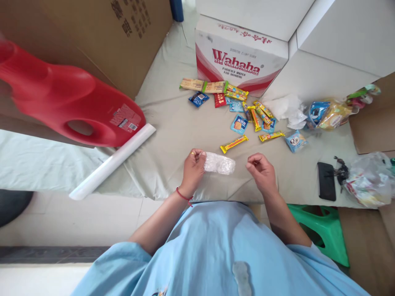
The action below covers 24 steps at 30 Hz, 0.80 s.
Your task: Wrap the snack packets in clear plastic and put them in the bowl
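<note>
My left hand (193,168) is closed on one end of a small clear plastic packet (219,163) held just above the grey cloth (173,135). My right hand (261,170) hovers a little to the right of the packet with its fingers curled in a loose pinch; I cannot make out anything in it. A yellow snack bar (233,144) lies just beyond the packet.
Several snack packets (247,113) are scattered before a Wahaha water carton (240,57). A red detergent jug (68,102) and a white roll (112,161) lie left. A black phone (326,181), keys and a plastic bag (370,181) sit right, above a green stool (324,226).
</note>
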Each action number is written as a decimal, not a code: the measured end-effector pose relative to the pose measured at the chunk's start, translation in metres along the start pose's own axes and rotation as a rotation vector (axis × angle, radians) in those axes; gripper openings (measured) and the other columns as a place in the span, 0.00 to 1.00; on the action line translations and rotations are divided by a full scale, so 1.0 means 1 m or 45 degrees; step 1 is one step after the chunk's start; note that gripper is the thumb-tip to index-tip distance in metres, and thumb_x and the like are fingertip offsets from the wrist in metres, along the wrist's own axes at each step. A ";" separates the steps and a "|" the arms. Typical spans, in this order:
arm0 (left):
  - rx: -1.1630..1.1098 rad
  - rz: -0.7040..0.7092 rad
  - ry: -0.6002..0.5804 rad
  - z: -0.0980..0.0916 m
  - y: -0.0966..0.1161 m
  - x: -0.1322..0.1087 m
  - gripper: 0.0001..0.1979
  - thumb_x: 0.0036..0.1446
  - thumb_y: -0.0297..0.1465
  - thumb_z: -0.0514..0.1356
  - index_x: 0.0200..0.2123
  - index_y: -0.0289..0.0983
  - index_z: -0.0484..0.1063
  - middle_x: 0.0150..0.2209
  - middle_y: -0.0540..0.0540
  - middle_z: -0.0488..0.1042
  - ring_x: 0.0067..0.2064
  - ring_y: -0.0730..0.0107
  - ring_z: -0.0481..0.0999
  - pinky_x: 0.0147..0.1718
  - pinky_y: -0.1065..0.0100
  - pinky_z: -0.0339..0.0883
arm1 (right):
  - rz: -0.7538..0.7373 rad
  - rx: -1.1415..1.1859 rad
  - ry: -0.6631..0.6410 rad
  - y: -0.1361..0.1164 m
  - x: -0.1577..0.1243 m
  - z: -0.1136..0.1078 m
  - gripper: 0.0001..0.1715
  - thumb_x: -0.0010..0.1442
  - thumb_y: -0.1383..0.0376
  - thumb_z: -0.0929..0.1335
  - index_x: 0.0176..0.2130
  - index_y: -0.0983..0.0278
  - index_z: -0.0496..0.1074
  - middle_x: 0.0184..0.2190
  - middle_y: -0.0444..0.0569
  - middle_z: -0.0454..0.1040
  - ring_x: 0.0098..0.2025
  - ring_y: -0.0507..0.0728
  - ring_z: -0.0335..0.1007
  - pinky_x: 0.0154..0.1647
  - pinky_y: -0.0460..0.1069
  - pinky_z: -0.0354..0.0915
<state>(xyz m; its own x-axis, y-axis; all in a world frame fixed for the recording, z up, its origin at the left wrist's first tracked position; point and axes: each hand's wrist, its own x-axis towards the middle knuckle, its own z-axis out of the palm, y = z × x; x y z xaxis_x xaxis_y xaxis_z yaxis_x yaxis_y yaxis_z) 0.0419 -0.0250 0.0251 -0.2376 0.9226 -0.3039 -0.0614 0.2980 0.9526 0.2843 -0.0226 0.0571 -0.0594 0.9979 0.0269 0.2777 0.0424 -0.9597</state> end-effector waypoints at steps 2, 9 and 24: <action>0.046 0.036 -0.012 0.002 0.001 -0.002 0.12 0.65 0.43 0.60 0.38 0.40 0.68 0.28 0.53 0.69 0.28 0.72 0.68 0.27 0.71 0.62 | -0.251 -0.212 -0.207 -0.009 -0.004 0.009 0.19 0.59 0.51 0.77 0.46 0.56 0.77 0.45 0.53 0.74 0.43 0.60 0.69 0.45 0.55 0.68; -0.057 -0.098 -0.047 -0.002 0.003 -0.005 0.16 0.63 0.46 0.63 0.42 0.40 0.68 0.27 0.55 0.68 0.23 0.74 0.65 0.22 0.71 0.58 | -0.307 -0.358 -0.513 -0.003 0.000 0.029 0.10 0.69 0.59 0.68 0.42 0.58 0.80 0.35 0.50 0.76 0.35 0.56 0.70 0.37 0.51 0.66; -0.149 -0.249 -0.009 -0.025 -0.007 0.002 0.26 0.60 0.52 0.65 0.49 0.40 0.64 0.31 0.54 0.67 0.25 0.75 0.67 0.21 0.72 0.57 | 0.514 0.393 -0.572 0.006 -0.010 0.040 0.17 0.53 0.52 0.78 0.34 0.61 0.79 0.26 0.42 0.74 0.27 0.51 0.68 0.32 0.48 0.67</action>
<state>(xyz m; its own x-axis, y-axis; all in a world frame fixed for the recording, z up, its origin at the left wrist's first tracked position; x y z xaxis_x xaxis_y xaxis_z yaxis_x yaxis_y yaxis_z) 0.0173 -0.0318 0.0186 -0.2036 0.8517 -0.4828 -0.2182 0.4413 0.8704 0.2485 -0.0340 0.0397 -0.4197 0.8121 -0.4053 0.0790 -0.4122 -0.9077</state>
